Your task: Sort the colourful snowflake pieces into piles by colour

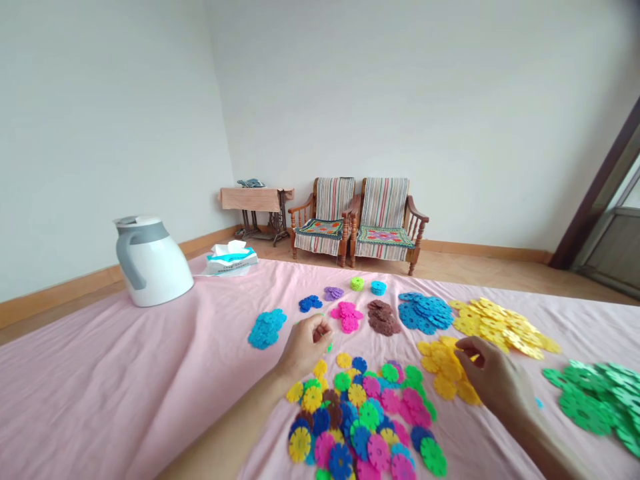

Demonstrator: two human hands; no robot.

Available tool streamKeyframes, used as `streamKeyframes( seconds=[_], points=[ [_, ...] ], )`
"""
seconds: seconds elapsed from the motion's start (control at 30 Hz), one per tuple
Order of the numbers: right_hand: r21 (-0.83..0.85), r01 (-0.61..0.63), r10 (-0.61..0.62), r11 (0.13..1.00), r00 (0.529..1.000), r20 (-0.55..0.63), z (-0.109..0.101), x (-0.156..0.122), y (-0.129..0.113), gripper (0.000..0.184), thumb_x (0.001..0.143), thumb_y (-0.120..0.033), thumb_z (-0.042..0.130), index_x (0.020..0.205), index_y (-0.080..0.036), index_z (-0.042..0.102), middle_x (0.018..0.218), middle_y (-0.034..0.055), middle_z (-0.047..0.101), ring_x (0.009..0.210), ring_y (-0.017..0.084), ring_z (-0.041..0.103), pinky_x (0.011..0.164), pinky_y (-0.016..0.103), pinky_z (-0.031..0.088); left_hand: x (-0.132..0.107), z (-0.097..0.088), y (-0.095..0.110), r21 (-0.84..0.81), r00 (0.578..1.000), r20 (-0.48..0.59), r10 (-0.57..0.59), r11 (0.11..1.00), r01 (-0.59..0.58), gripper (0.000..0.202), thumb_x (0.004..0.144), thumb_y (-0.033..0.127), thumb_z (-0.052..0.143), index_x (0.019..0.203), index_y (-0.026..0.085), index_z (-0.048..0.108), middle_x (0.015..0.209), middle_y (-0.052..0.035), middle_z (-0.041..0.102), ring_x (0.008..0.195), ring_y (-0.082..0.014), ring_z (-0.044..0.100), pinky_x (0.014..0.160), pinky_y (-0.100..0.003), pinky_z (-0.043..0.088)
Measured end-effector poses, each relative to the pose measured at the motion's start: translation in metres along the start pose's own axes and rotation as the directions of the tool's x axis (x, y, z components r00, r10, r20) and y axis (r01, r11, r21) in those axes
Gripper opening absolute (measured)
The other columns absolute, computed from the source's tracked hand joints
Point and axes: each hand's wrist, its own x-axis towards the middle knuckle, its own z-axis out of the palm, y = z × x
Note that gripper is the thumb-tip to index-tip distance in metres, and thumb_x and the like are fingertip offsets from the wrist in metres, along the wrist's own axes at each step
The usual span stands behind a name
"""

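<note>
My left hand (pixel 306 347) is curled shut above the mixed heap of coloured snowflake discs (pixel 363 420), with bits of green disc showing between its fingers. My right hand (pixel 493 377) rests over the orange-yellow pile (pixel 440 367), its fingertips pinched on a yellow disc. Sorted piles lie beyond: light blue (pixel 267 328), dark blue (pixel 310 303), purple (pixel 333 293), pink (pixel 347 316), brown (pixel 383 316), blue (pixel 425 312), yellow (pixel 503 325) and green (pixel 595 398).
A pink cloth (pixel 125 373) covers the surface. A white kettle (pixel 150 260) and a tissue pack (pixel 230 259) stand at the far left. Small green (pixel 357 284) and blue (pixel 379 287) stacks sit behind the piles. Two wooden chairs (pixel 357 223) line the back wall.
</note>
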Motion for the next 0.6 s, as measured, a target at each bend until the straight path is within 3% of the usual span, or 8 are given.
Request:
streamKeyframes(
  seconds=[0.17,0.3,0.47,0.6],
  points=[
    [-0.090,0.011,-0.013,0.996,1.000,-0.017,0.005,0.002,0.010,0.033,0.072,-0.043,0.045,0.087,-0.020,0.062,0.093,0.0089,0.065,0.074,0.023,0.063,0.063,0.032,0.046,0.004,-0.009,-0.003,0.038,0.998,0.057,-0.016,0.999,0.014,0.007,0.071,0.020,0.053,0.068,0.015,0.056,0.060,0.0015,0.056,0.056,-0.0112,0.054,0.052,-0.019,0.040],
    [-0.038,0.041,-0.043,0.998,0.998,-0.041,0.009,0.001,0.008,0.035,0.074,-0.042,0.041,0.088,-0.019,0.063,0.095,0.0093,0.067,0.078,0.024,0.064,0.068,0.033,0.046,0.005,-0.018,0.000,0.081,0.990,0.131,-0.058,0.996,0.047,0.009,0.071,0.022,0.052,0.070,0.014,0.057,0.061,0.0006,0.057,0.054,-0.0115,0.054,0.051,-0.020,0.040],
    [0.116,0.018,-0.015,0.993,1.000,-0.024,0.008,0.000,-0.002,0.036,0.074,-0.047,0.044,0.092,-0.021,0.062,0.082,0.0047,0.070,0.070,0.021,0.064,0.063,0.031,0.047,0.002,-0.033,0.005,0.272,0.946,0.311,-0.089,0.962,0.002,0.009,0.064,0.018,0.058,0.070,0.014,0.062,0.064,0.0004,0.059,0.056,-0.0108,0.051,0.051,-0.019,0.036],
    [0.086,0.072,-0.065,0.994,0.994,-0.083,0.005,-0.005,-0.009,0.034,0.075,-0.045,0.043,0.088,-0.020,0.062,0.084,0.0066,0.067,0.070,0.021,0.064,0.063,0.032,0.048,-0.003,-0.039,0.005,0.374,0.915,0.383,-0.126,0.927,-0.029,0.018,0.058,0.019,0.064,0.075,0.014,0.063,0.068,0.0010,0.058,0.061,-0.0117,0.051,0.051,-0.018,0.036]
  ],
)
